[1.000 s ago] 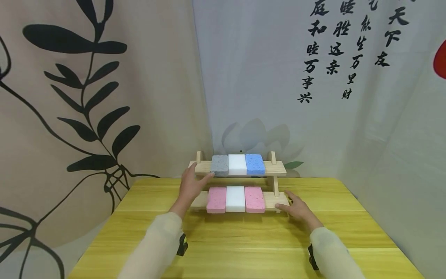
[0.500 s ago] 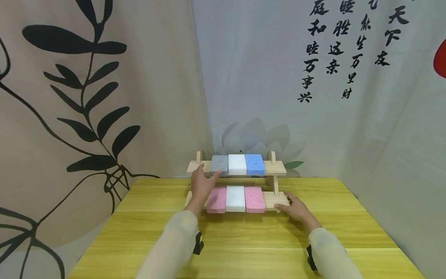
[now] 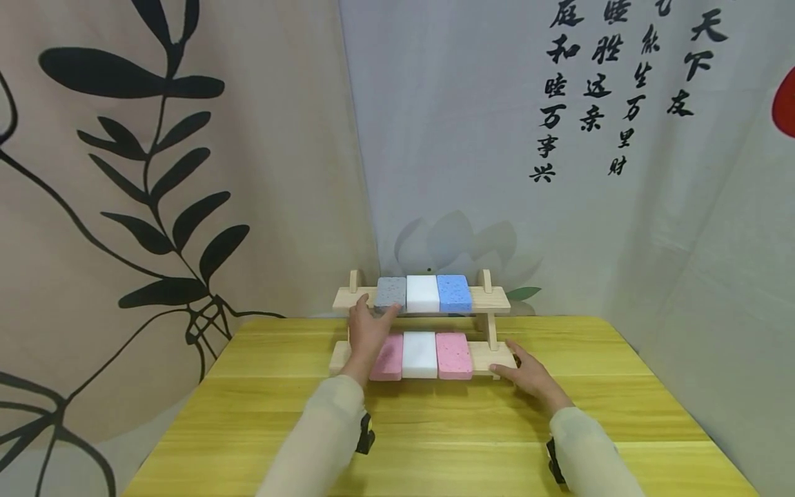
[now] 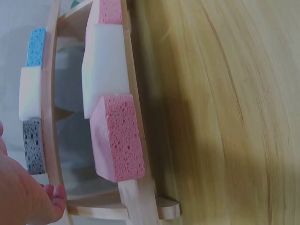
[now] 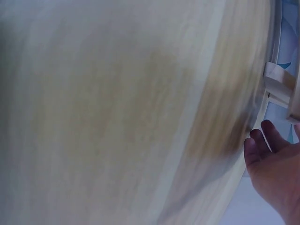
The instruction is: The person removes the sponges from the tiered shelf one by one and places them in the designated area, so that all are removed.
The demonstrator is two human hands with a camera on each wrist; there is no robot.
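A two-tier wooden rack (image 3: 493, 298) holds a row of sponges on each shelf. On the upper shelf lie a grey sponge (image 3: 390, 290), a white sponge (image 3: 424, 294) and a blue sponge (image 3: 455, 293). The lower shelf bears a pink sponge (image 4: 123, 140), a white one and another pink one. My left hand (image 3: 369, 335) is at the grey sponge, thumb across its front edge, other fingers spread to its left. In the left wrist view its small fingers curl by the upper plank. My right hand (image 3: 529, 371) grips the lower shelf's right end between thumb and fingers.
The rack stands at the back of a yellow wood-grain table (image 3: 459, 435). Close behind it hangs a cloth backdrop (image 3: 447, 172) with printed leaves and characters. More cloth walls flank the table on both sides.
My left hand has shifted right, from the upper shelf's left end to the grey sponge. My right hand stays at the lower shelf's end, and the sponges keep their places.
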